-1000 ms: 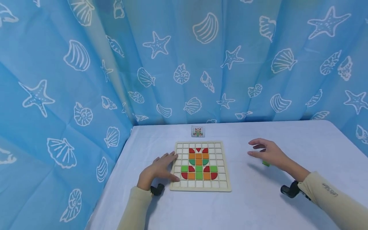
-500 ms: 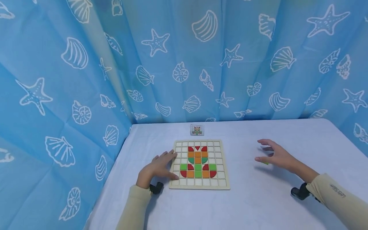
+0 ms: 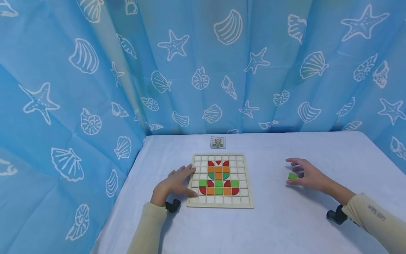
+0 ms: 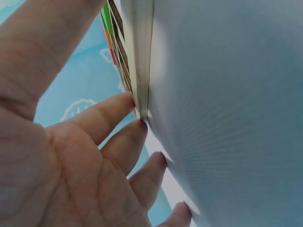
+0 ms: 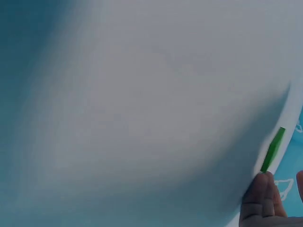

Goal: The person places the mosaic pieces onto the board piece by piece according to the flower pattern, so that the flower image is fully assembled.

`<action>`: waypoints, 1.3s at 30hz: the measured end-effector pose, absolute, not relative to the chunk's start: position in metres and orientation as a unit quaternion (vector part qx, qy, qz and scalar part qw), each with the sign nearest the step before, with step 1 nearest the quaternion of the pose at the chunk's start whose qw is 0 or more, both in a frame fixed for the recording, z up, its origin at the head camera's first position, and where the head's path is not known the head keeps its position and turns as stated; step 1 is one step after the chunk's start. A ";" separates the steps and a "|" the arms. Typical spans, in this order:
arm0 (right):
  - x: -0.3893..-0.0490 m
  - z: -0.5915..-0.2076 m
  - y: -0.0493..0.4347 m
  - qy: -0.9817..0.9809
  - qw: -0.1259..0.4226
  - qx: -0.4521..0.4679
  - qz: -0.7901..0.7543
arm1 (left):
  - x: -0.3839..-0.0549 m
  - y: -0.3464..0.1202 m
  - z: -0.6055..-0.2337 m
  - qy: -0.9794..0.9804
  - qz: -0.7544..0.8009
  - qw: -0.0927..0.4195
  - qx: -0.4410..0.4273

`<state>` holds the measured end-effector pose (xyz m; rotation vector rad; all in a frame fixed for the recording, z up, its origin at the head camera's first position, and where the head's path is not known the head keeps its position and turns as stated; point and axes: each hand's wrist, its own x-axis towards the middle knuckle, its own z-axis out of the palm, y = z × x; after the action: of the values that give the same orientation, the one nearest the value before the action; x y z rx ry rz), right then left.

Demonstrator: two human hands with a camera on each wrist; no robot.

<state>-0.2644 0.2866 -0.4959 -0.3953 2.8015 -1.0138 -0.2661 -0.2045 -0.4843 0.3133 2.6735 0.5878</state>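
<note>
A square wooden grid board (image 3: 221, 205) holds red, orange and green tiles that form a flower-like pattern among white squares. My left hand (image 3: 176, 182) rests along the board's left side with its fingers spread. In the left wrist view, its fingertips (image 4: 137, 124) meet the board's edge (image 4: 142, 61) and the table, while the thumb reaches over the board. Right of the board, my right hand (image 3: 309, 175) is around a small green square tile (image 3: 292, 176) on the table. The right wrist view has fingertips (image 5: 262, 182) at one end of this tile (image 5: 273, 149), with another finger apart from it.
A small picture card (image 3: 217, 142) with a similar flower pattern lies behind the board. The white-covered table (image 3: 272, 225) ends at a blue curtain (image 3: 196, 53) printed with shells and starfish, which also hangs along the left side.
My right hand has moved right and come around the green tile, which now shows between thumb and fingers. The left hand stays at the board's edge. The head view has shifted slightly.
</note>
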 end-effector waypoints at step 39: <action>-0.276 -0.496 0.281 0.953 0.086 -0.118 -0.265 | -0.264 -0.204 -0.485 0.949 0.219 0.192 0.119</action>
<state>-0.2759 0.2805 -0.4957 -0.3513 2.8417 -0.7901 -0.2636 -0.2044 -0.4854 0.3336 2.6652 0.6156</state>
